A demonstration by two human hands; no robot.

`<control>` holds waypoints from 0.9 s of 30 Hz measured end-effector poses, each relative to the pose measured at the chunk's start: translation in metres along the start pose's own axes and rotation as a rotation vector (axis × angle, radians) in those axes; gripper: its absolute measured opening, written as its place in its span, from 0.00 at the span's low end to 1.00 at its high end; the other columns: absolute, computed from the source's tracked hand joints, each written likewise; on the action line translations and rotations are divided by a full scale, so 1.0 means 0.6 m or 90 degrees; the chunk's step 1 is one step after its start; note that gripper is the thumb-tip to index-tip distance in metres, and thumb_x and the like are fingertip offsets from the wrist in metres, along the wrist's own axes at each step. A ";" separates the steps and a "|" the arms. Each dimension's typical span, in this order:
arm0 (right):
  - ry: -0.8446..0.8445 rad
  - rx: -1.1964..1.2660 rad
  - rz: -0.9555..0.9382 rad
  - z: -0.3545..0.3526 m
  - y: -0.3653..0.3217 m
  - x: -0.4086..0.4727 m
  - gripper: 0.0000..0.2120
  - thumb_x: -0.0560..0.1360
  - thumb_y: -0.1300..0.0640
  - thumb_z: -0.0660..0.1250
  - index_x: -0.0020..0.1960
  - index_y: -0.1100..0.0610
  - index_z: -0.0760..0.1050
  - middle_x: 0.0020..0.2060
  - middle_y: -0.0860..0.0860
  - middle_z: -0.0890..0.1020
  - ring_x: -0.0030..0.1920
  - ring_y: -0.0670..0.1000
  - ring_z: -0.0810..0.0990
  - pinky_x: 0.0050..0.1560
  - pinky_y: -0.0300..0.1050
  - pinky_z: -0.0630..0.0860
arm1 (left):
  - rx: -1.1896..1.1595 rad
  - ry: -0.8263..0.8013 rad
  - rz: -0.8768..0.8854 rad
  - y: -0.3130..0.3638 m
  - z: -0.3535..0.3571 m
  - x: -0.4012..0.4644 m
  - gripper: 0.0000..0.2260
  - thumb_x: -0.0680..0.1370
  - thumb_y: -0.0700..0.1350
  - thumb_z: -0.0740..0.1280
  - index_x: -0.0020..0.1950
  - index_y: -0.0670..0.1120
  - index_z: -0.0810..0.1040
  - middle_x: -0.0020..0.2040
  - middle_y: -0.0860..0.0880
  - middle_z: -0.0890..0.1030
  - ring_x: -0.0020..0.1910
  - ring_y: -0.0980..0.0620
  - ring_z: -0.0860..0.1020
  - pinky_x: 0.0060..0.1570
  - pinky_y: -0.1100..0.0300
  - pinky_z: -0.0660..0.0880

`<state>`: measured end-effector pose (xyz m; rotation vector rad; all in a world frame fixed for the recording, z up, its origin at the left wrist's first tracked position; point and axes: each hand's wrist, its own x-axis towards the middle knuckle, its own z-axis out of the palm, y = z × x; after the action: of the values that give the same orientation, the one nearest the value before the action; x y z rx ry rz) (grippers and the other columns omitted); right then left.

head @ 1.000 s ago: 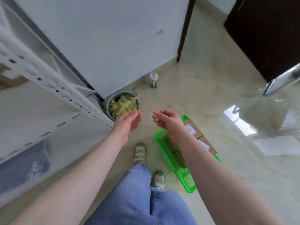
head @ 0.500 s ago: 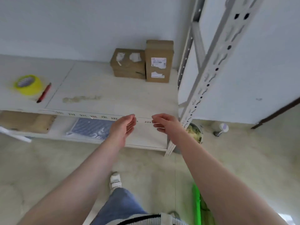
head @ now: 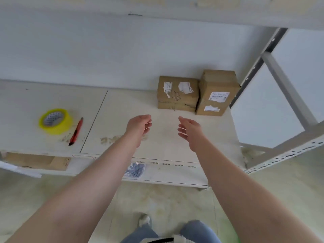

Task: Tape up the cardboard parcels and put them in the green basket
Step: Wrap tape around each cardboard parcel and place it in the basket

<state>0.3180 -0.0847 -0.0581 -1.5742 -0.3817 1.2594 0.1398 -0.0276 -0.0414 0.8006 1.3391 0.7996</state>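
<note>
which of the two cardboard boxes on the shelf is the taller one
The right-hand box, next to the shelf's upright post. It stands higher than the lower, flatter left box touching its side.

front: bare shelf [head: 157,106] to parcels [head: 196,95] | right: upright [head: 287,92] blocks | above: upper shelf [head: 175,13]

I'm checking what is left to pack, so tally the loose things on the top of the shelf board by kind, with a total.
Cardboard parcels: 2, the lower box and the taller box, side by side at the back right.
Tape rolls: 1, the yellow roll.
Cutters: 1, the red knife just right of the roll.
Total: 4.
</note>
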 end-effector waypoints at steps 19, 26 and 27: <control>0.124 0.092 0.109 0.012 -0.083 0.263 0.21 0.73 0.45 0.72 0.54 0.60 0.71 0.51 0.57 0.79 0.49 0.55 0.82 0.55 0.48 0.81 | 0.196 -0.016 0.028 0.066 0.131 0.285 0.29 0.80 0.54 0.67 0.75 0.40 0.66 0.73 0.42 0.70 0.70 0.41 0.70 0.61 0.53 0.67; 0.088 0.060 0.102 0.028 -0.098 0.252 0.14 0.78 0.48 0.68 0.49 0.60 0.73 0.51 0.57 0.81 0.48 0.55 0.83 0.41 0.42 0.83 | 0.146 0.065 0.027 0.043 0.172 0.279 0.29 0.77 0.53 0.71 0.68 0.37 0.65 0.65 0.40 0.75 0.63 0.39 0.75 0.56 0.49 0.73; 0.092 0.046 0.094 0.032 -0.100 0.252 0.14 0.78 0.49 0.67 0.53 0.61 0.73 0.54 0.55 0.80 0.51 0.55 0.82 0.38 0.41 0.82 | 0.145 0.080 0.031 0.042 0.174 0.276 0.29 0.76 0.52 0.72 0.67 0.37 0.64 0.65 0.39 0.75 0.62 0.38 0.75 0.56 0.49 0.74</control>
<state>0.3822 0.0639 -0.0847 -1.6439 -0.1291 1.2473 0.2540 0.1239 -0.0969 0.9781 1.5463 0.7537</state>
